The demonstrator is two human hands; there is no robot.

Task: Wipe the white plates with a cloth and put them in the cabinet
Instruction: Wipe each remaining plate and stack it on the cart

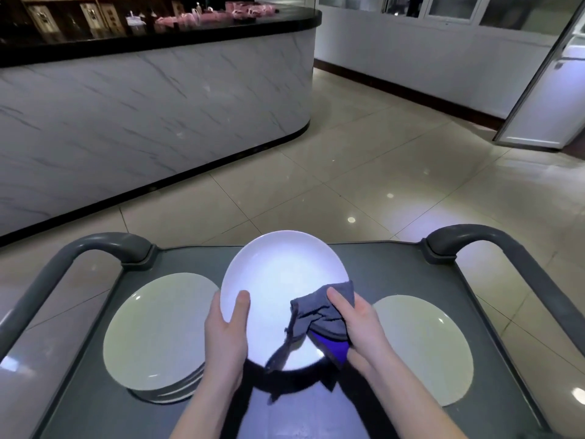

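**Grey cloth pressed to a white plate over the cart**

The right hand's thumb lies on top of the grey cloth. Its fingers are hidden beneath the folds, so I cannot tell how they lie. The cloth covers the right rim of the held plate, and one corner hangs below the plate.

The left hand grips the plate's left edge, thumb on its face and fingers out of sight behind it.

The plate is tilted above the grey cart. On the cart, a stack of plates lies to the left, partly behind the left wrist. A single plate lies to the right. Both forearms are cut off at the bottom edge.
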